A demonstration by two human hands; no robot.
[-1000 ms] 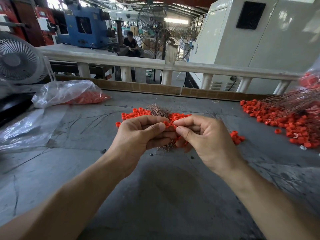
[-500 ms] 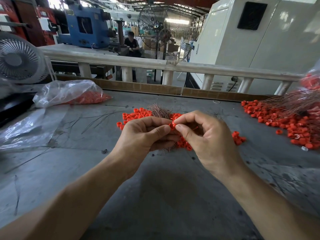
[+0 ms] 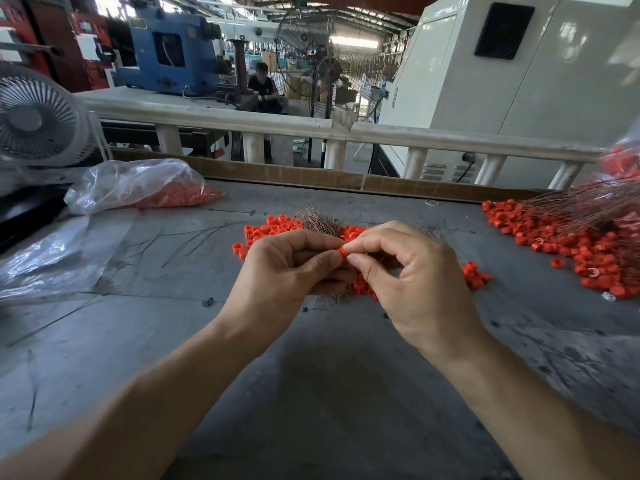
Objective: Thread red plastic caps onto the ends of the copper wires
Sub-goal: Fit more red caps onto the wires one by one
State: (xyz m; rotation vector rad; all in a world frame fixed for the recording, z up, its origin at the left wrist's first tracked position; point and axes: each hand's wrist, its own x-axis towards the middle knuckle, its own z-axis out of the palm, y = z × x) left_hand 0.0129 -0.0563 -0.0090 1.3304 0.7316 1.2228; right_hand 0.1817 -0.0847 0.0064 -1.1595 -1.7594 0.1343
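Right hand (image 3: 412,275) pinches one small red plastic cap (image 3: 343,251) against the left hand (image 3: 287,271), which grips a bundle of thin copper wires (image 3: 317,221); loose red caps (image 3: 273,228) beyond, capped wires (image 3: 588,216) far right; plenty left, I'd judge.

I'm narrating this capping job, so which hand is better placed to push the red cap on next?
The right hand: its fingers already pinch the red cap, while the left hand grips the copper wires.
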